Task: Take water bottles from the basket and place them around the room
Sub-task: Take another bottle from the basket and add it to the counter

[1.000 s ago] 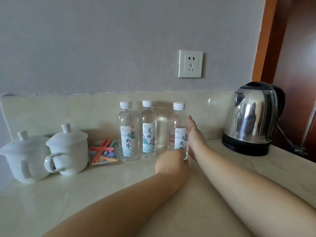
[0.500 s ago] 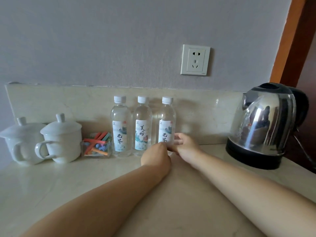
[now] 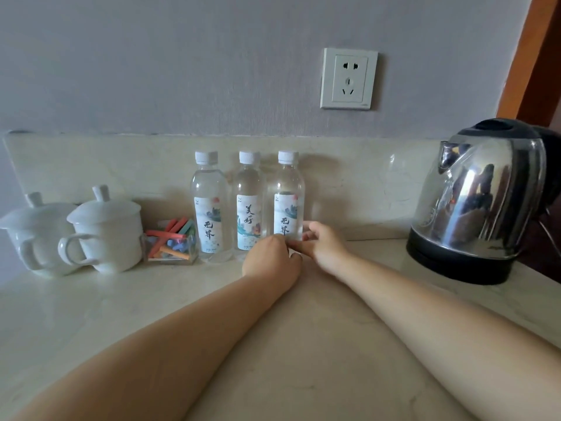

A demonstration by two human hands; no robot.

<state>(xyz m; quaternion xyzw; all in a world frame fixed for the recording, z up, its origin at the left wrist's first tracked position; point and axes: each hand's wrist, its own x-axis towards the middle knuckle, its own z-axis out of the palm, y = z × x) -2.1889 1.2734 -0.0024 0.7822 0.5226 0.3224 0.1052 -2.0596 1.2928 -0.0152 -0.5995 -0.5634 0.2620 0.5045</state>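
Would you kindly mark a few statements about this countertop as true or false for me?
1. Three water bottles stand upright in a row by the backsplash. True.
2. The electric kettle stands left of the bottles. False: it stands to their right.
3. The left hand and right hand are both at the base of the rightmost bottle. True.
4. A plug sits in the wall socket. False: nothing is plugged in.
5. Both white cups are uncovered. False: each carries a lid.
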